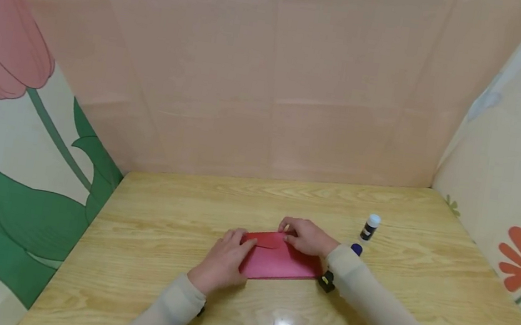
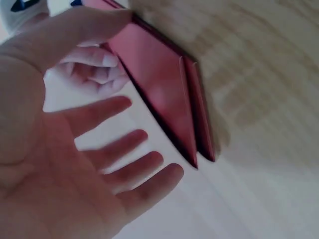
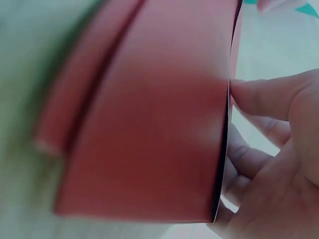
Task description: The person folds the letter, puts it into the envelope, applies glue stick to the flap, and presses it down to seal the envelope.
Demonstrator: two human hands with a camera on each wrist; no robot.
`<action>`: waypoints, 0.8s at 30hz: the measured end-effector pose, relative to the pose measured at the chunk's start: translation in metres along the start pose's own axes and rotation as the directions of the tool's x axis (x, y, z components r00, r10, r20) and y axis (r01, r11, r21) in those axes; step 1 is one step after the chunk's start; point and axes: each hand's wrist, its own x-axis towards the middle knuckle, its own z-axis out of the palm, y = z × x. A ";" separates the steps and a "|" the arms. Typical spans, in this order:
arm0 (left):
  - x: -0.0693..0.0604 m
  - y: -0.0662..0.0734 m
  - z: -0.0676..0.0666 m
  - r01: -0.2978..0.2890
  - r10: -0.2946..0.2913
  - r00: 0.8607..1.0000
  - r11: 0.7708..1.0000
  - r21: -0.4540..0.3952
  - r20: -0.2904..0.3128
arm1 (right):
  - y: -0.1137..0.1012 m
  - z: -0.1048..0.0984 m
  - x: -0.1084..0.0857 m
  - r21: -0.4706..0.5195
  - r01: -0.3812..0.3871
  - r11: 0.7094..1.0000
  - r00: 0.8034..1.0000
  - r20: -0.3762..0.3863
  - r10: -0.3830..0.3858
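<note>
A pink-red paper envelope [image 1: 277, 266] with a darker red flap [image 1: 265, 239] lies between both hands, near the middle of the table. My left hand [image 1: 224, 261] is at its left end, thumb resting on the paper; in the left wrist view the other fingers spread out, fairly straight, beside the envelope [image 2: 159, 94]. At the far edge, my right hand [image 1: 308, 238] pinches the paper between thumb and curled fingers. Two red layers, slightly apart, appear in the right wrist view, where the thumb meets the edge of the envelope [image 3: 149, 124].
To the right stands a small dark bottle [image 1: 370, 228] with a white cap. A dark blue cap [image 1: 356, 248] shows partly behind the right sleeve. The wooden table [image 1: 183, 207] meets a pinkish backdrop behind and flower-printed sheets at both sides.
</note>
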 end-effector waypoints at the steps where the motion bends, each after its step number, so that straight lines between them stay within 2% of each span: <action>1: 0.000 0.000 0.000 0.001 -0.001 1.000 1.000 -0.004 0.027 | 0.000 0.002 -0.001 -0.040 0.006 0.999 1.000 -0.014 -0.007; 5: 0.003 0.000 0.004 0.029 -0.026 0.991 0.999 -0.027 0.131 | -0.007 0.008 -0.004 -0.233 -0.021 0.972 0.997 -0.080 0.003; 8: 0.007 0.002 0.005 0.026 -0.023 0.990 1.000 -0.017 0.141 | -0.015 0.013 -0.006 -0.308 -0.045 0.950 0.993 -0.114 0.010; 10: 0.008 0.004 0.005 0.013 -0.012 0.990 1.000 -0.011 0.139 | -0.019 0.016 -0.006 -0.289 -0.020 0.957 0.994 -0.113 -0.014; 13: 0.009 0.006 0.004 0.022 -0.014 0.989 0.999 -0.047 0.150 | -0.023 0.020 -0.004 -0.184 -0.010 0.983 0.998 -0.066 -0.003; 16: 0.008 0.006 0.002 0.047 -0.030 0.986 0.994 -0.103 0.165 | -0.022 0.019 -0.004 -0.070 -0.101 0.992 0.995 -0.025 0.099; 18: 0.007 0.005 0.000 0.060 -0.036 0.985 0.989 -0.138 0.171 | -0.020 0.014 -0.006 -0.031 -0.198 0.980 0.980 -0.003 0.198; 20: 0.004 0.002 -0.002 0.079 -0.051 0.983 0.985 -0.154 0.178 | -0.016 0.007 -0.008 -0.020 -0.269 0.963 0.963 0.011 0.269; 24: 0.004 0.003 -0.004 0.093 -0.072 0.985 0.987 -0.128 0.160 | -0.007 -0.005 -0.014 -0.028 -0.342 0.939 0.939 0.023 0.342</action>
